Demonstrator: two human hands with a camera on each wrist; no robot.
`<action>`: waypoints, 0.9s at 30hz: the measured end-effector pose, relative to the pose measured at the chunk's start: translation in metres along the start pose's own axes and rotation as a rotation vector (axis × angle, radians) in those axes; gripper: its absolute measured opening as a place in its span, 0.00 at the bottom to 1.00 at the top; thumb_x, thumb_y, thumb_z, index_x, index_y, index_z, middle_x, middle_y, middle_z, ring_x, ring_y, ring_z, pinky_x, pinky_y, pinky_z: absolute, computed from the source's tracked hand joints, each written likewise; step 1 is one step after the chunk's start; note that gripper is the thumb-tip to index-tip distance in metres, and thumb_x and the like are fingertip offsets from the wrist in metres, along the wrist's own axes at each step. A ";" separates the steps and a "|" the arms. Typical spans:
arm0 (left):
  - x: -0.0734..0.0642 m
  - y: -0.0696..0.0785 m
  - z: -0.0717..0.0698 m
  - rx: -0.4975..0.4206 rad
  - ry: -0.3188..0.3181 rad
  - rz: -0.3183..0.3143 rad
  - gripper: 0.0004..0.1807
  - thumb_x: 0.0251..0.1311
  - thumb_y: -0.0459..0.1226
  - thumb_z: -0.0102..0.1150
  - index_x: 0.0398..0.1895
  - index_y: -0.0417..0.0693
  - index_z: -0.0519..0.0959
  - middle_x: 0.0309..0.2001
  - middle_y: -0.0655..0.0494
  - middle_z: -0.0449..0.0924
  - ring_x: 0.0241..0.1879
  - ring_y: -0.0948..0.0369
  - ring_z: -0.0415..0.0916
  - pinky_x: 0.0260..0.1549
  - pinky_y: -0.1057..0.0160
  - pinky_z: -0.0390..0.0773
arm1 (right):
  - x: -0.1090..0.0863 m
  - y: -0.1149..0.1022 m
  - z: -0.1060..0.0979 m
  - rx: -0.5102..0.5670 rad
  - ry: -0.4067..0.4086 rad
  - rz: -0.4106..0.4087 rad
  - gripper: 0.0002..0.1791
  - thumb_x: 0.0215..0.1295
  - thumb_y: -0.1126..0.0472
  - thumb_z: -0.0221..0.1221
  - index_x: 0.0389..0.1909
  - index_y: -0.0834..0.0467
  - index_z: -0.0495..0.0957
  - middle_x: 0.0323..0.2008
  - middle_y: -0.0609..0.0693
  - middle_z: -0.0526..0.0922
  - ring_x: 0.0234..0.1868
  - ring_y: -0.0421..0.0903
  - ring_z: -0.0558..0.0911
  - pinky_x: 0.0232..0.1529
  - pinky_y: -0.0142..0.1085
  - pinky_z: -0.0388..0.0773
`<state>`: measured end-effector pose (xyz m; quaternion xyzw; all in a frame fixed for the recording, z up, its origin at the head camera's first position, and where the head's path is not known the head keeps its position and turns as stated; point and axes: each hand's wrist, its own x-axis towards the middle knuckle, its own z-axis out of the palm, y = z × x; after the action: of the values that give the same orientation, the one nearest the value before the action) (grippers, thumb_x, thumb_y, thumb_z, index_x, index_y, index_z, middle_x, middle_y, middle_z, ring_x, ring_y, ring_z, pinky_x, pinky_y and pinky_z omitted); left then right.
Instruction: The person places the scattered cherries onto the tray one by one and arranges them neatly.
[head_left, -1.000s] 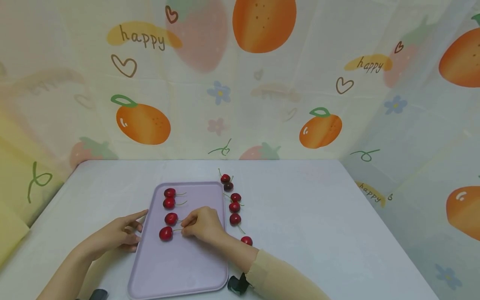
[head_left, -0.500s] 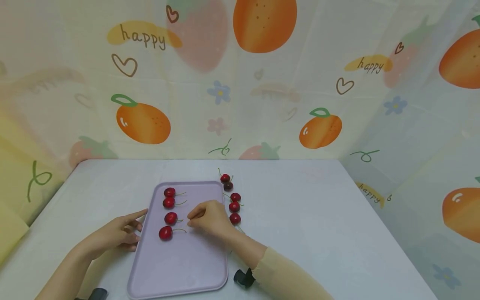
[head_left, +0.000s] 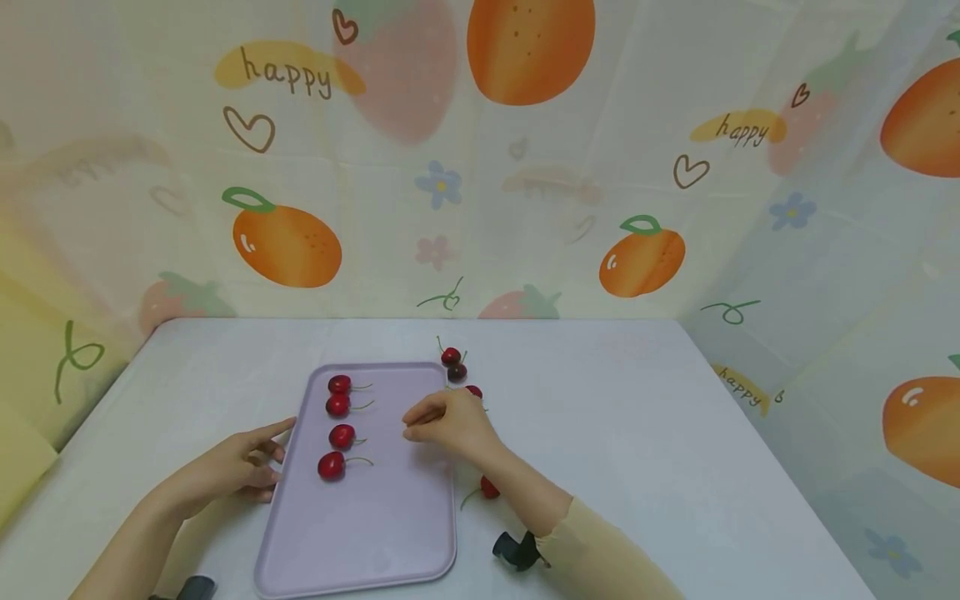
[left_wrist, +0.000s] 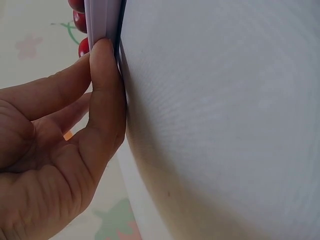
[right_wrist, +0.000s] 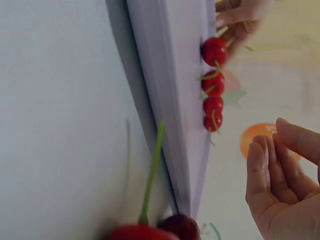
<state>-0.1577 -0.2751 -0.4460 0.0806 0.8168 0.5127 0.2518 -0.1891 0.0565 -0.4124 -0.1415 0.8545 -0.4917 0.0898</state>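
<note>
A lilac tray [head_left: 375, 533] lies on the white table, with red stemmed cherries in a column near its left side, the nearest cherry [head_left: 331, 466] lowest. My left hand [head_left: 228, 471] touches the tray's left edge; in the left wrist view, a fingertip of the left hand [left_wrist: 65, 145] presses the rim [left_wrist: 105, 22]. My right hand [head_left: 453, 425] hovers over the tray's right edge. In the right wrist view, the right hand [right_wrist: 285, 192] holds nothing, thumb and fingers apart. Right of the tray, the right hand and arm partly hide more cherries.
Beyond the right hand, a red cherry [head_left: 450, 357] and a dark cherry [head_left: 457, 372] sit beside the tray's far right corner. Another cherry [head_left: 490, 487] lies under the right forearm. A fruit-print cloth [head_left: 517, 250] hangs behind the table [head_left: 637, 417].
My right hand has let go of the nearest tray cherry's stem and moved right, to the tray's right edge. The left hand and tray have stayed put.
</note>
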 end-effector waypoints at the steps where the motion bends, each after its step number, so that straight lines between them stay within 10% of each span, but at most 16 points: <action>1: 0.000 0.000 0.000 0.001 0.000 0.000 0.46 0.58 0.26 0.56 0.76 0.31 0.43 0.48 0.39 0.66 0.33 0.63 0.73 0.31 0.67 0.84 | -0.001 0.000 -0.003 0.010 -0.005 0.000 0.06 0.52 0.61 0.72 0.33 0.53 0.89 0.33 0.49 0.90 0.30 0.34 0.84 0.35 0.27 0.79; 17: 0.000 0.000 0.000 -0.002 0.005 0.001 0.46 0.58 0.26 0.56 0.76 0.31 0.44 0.49 0.39 0.66 0.33 0.64 0.73 0.31 0.68 0.84 | -0.014 0.028 -0.055 0.168 -0.072 0.053 0.13 0.54 0.60 0.70 0.41 0.58 0.87 0.42 0.55 0.89 0.37 0.37 0.85 0.42 0.33 0.83; 27: 0.000 -0.002 0.000 -0.005 0.011 -0.013 0.45 0.58 0.27 0.56 0.76 0.31 0.44 0.48 0.39 0.66 0.34 0.63 0.73 0.32 0.67 0.84 | -0.024 0.052 -0.082 0.112 -0.250 0.026 0.15 0.58 0.61 0.68 0.46 0.60 0.85 0.45 0.58 0.88 0.45 0.42 0.86 0.49 0.31 0.81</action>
<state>-0.1576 -0.2755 -0.4477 0.0718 0.8174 0.5135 0.2511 -0.1988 0.1566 -0.4161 -0.1852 0.8097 -0.5158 0.2097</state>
